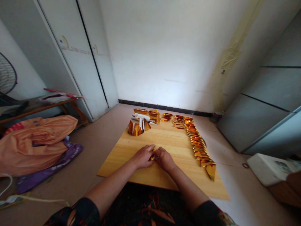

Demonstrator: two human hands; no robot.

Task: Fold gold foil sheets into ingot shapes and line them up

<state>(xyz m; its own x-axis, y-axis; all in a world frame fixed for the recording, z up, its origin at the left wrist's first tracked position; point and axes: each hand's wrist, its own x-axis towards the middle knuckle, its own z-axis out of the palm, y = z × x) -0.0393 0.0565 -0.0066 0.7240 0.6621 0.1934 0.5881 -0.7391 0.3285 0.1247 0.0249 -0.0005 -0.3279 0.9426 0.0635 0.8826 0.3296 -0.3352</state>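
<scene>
On the wooden board (pixel 131 166), my left hand (pixel 144 156) and my right hand (pixel 164 158) meet at the middle, fingers pinched together on a small piece of gold foil paper (pixel 153 155). Most of the piece is hidden by my fingers. A long row of folded gold foil pieces (pixel 199 147) runs along the board's right side, ending near the front right. At the back of the board lie a curled bundle of gold sheets (pixel 136 128) and a stack of gold paper (pixel 150 115).
The board lies on a tiled floor. An orange plastic bag (pixel 35 141) over purple cloth sits at the left, by a low wooden table (pixel 35 108) and a fan (pixel 7 78). A white box (pixel 268 168) stands at the right, with a grey cabinet (pixel 265 116) behind it.
</scene>
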